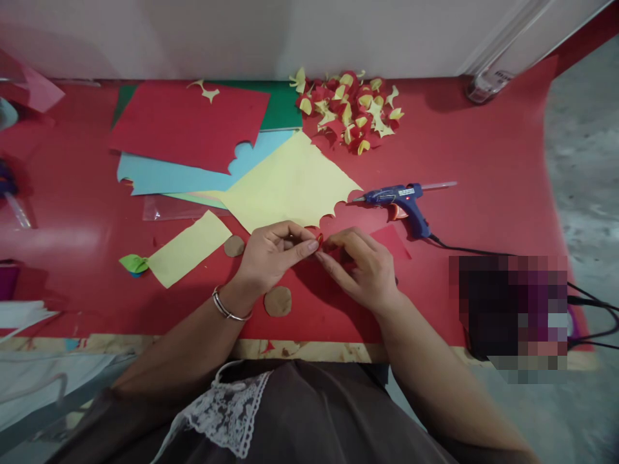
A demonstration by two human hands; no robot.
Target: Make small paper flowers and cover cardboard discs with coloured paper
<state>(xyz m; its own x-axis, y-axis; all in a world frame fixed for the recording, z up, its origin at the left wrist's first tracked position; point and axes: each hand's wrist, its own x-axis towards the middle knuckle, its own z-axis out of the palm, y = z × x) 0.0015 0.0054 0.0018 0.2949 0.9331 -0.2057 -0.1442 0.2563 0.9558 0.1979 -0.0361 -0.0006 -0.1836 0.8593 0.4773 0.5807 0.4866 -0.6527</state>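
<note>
Between thumb and forefinger, my left hand (273, 254) pinches a small red piece (320, 241) with a yellowish edge. My right hand (362, 264) is just to its right, fingers curled and drawn together near the piece; whether they grip anything is too small to tell. Beyond both hands lies a yellow sheet (290, 187) with scalloped cuts along its right edge. Two round brown discs rest near my left hand, one left of it (235, 245) and one below it (277, 301). A blue glue gun (399, 196) lies on its side beyond my right hand.
Red, blue and green sheets overlap at the back left of the red table (483, 154). A pile of red and yellow cut pieces (355, 109) sits at the back. Front left holds a yellow strip (189, 249). The glue gun's cord runs right, toward a pixelated dark object (512, 309).
</note>
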